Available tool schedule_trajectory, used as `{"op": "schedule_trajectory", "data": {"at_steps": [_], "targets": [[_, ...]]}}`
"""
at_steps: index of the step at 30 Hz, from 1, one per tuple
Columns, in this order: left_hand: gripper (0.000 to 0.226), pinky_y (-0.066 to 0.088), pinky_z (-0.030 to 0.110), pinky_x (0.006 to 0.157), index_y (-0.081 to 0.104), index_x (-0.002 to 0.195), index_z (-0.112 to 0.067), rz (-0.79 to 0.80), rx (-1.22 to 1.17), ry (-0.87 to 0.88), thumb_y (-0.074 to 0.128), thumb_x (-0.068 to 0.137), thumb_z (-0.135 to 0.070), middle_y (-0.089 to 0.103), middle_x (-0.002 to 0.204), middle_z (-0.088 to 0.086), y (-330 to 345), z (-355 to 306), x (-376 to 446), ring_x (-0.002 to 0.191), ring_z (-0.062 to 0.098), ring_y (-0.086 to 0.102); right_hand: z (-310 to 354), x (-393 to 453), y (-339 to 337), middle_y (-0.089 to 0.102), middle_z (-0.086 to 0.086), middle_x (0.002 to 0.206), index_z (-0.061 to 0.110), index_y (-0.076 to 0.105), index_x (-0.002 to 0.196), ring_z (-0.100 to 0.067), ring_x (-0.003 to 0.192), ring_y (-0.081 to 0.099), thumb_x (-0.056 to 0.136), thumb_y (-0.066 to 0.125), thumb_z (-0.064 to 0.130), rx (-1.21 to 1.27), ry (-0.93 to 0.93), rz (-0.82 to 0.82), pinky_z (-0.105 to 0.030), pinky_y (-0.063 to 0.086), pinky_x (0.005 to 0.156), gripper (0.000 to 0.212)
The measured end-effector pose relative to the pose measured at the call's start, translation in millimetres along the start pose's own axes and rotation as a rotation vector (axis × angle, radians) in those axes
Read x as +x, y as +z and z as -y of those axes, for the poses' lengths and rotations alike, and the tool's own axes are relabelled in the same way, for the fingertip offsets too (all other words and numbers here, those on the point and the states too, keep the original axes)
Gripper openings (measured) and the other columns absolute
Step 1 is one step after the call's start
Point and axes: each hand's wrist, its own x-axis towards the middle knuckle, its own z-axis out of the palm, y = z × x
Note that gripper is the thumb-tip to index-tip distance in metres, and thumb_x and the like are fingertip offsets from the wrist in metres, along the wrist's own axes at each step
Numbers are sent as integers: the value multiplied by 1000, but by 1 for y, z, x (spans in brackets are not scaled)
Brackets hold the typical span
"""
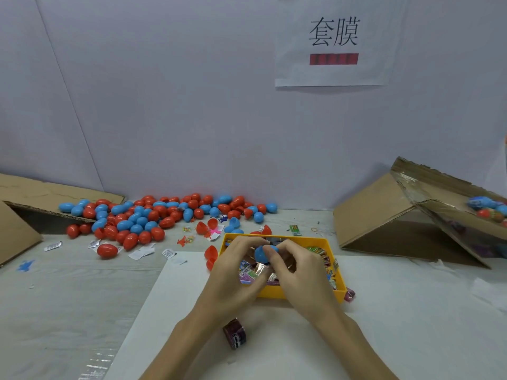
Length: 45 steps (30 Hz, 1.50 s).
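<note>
Blue plastic egg (262, 253) up in both hands, just above the yellow tray (339, 286) of small toy packets, and by my read I'm working its two halves at the seam, shutting or prising I can't tell. My left hand (236, 272) curls round one side, my right hand (297, 270) pinches the other, fingers (270, 252) bent tight on the shell. Next calls for an even, square squeeze so the halves don't slip, then off to the egg pile (153, 215) behind.

Glossy plastic egg (261, 253), corrugated cardboard box (384, 212)
</note>
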Motion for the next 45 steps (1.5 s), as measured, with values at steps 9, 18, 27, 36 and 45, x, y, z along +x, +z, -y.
{"op": "schedule_trajectory", "data": {"at_steps": [9,18,27,36,45], "targets": [[41,43,5,93,53,135,-35,15,67,-92,63,96,-28,61,122,-27,-3,1,-1,112,-16,56,1,-2,2,66,17,104,25,60,122,-3,96,66,103,60,19,46,-77,56,-10,51,74,20],[31,50,20,90,64,122,-14,-78,130,-88,74,92,-13,64,114,-6,-4,5,1,102,6,60,-3,-1,3,69,13,96,24,66,114,-3,89,67,105,56,21,-22,-32,7,-15,52,73,14],[30,48,22,88,62,124,-14,-164,200,-191,71,95,-17,62,111,-5,-11,8,2,97,12,57,-10,4,-3,70,9,105,28,77,106,-13,105,61,89,77,40,-321,218,70,-35,55,87,20],[31,51,33,96,64,125,-13,-119,218,-182,71,95,-16,63,118,-3,-8,5,1,109,16,58,-15,18,-2,71,14,93,36,74,83,-7,95,65,82,83,46,-377,430,215,-37,59,82,14],[34,49,32,98,63,129,-14,-113,222,-202,69,97,-20,65,121,-2,-9,4,1,111,15,58,-18,12,-3,69,14,88,29,75,94,-4,82,63,95,70,36,-251,336,131,-24,53,67,8]]}}
